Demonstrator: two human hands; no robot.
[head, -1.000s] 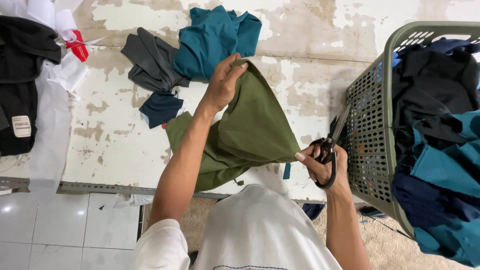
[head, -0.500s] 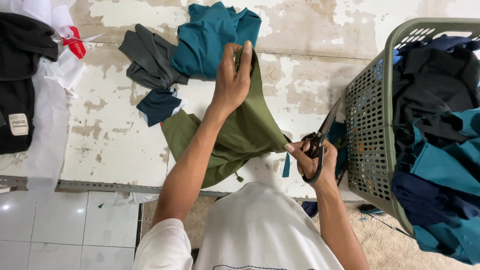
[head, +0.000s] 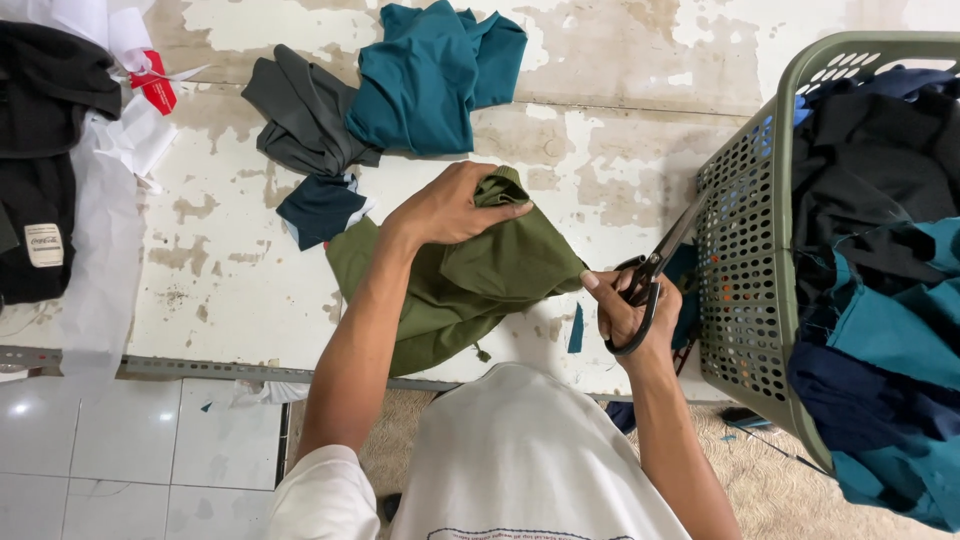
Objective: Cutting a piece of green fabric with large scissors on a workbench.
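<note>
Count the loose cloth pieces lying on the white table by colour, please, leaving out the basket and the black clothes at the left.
Olive green cloth, under the left hand: 1
Teal cloth: 1
Grey cloth: 1
Dark navy cloth: 1
Total: 4

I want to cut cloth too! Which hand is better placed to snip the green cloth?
Probably the right hand: it holds the black scissors beside the green cloth. The left hand presses on the cloth.

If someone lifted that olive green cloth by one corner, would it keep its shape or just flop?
Most likely flop: the olive green cloth already bunches into soft folds under the left hand. It looks thin, so probably light. It seems unlikely to slide far on the worn, patchy table.
</note>
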